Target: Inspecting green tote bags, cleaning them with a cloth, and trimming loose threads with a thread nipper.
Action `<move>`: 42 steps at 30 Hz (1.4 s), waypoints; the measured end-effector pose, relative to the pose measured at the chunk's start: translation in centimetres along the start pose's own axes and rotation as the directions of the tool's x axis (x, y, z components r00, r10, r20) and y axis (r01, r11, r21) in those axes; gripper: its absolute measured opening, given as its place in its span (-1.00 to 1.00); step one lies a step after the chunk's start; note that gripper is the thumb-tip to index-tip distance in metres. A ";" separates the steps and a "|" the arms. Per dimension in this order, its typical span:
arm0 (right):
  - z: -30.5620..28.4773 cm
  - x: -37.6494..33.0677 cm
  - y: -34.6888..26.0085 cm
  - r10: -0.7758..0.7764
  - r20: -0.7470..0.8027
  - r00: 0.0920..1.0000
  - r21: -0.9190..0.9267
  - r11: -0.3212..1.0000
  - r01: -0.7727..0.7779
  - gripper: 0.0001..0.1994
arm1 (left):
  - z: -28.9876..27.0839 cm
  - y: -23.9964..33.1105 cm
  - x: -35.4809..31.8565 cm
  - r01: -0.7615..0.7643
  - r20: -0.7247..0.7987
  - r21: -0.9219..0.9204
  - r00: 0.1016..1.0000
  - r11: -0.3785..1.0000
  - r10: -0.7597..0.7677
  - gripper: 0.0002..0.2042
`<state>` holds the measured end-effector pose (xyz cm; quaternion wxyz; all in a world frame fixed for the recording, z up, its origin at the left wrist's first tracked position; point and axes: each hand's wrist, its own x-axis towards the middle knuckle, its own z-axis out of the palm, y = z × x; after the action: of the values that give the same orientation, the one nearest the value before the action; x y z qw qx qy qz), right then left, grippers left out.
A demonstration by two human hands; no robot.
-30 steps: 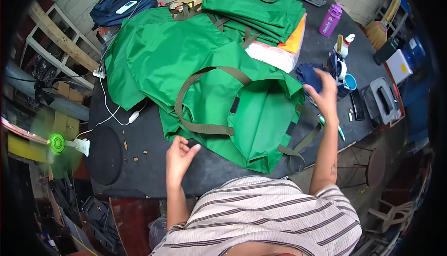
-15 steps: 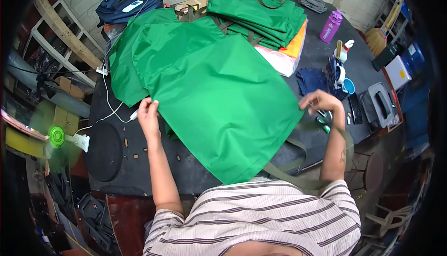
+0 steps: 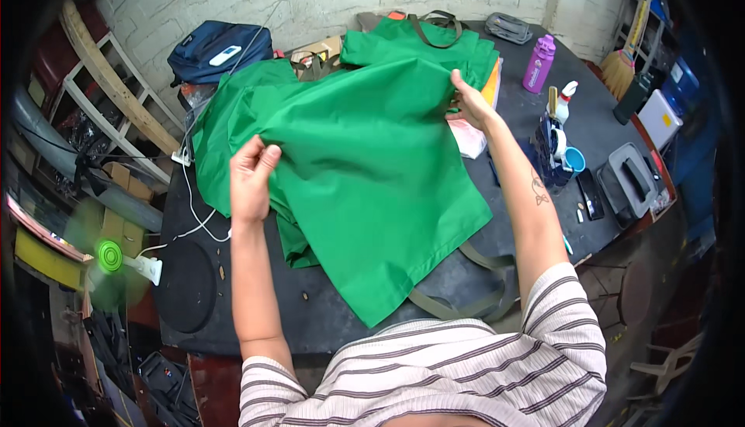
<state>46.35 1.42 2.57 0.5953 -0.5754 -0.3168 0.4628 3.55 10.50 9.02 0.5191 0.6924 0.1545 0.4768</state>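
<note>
A large green fabric tote bag [image 3: 380, 194] hangs slanted in front of me, its lower corner near my shirt. An olive strap [image 3: 473, 303] loops from its lower right edge. My left hand [image 3: 252, 178] pinches the bag's left edge between thumb and fingers. Farther off, my right hand [image 3: 472, 105] holds its upper right corner, thumb up and the other fingers partly hidden by the cloth. Behind and to the left lies more green fabric [image 3: 221, 132], partly covered by the bag. A stack of green bags [image 3: 380, 43] with olive handles sits at the back.
On the dark table [image 3: 272, 318] stand a purple bottle [image 3: 538, 64], a white spray bottle [image 3: 567, 101], a blue tape roll [image 3: 574, 160] and a grey case [image 3: 628, 182]. A navy backpack [image 3: 194, 50] sits back left. A clip fan [image 3: 112, 256] is at the left edge.
My right hand has moved from the bag's right corner up and away to its far corner. My left hand has shifted up along the edge, and the cloth is lifted between them.
</note>
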 end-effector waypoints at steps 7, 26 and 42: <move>2.9 -2.3 -8.8 -0.562 -0.178 0.808 -0.854 0.497 0.158 -0.82 | -2.5 3.1 4.3 0.430 0.003 -0.053 0.903 0.901 -0.430 -0.79; 10.5 -8.9 -23.2 -0.622 0.513 0.592 -0.819 -0.149 0.554 -0.68 | 7.8 1.5 17.7 -0.084 0.159 0.322 0.987 0.943 0.034 -0.86; 2.4 -18.0 -1.2 -0.137 -0.119 0.983 -0.351 0.932 0.088 -0.43 | 9.4 4.9 21.1 -0.190 -0.084 0.780 0.913 0.597 0.399 -0.63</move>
<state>37.75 -14.04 6.89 0.5322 -0.6827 -0.3822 0.3233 20.37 18.05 23.73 0.0716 0.7948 0.2856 0.5307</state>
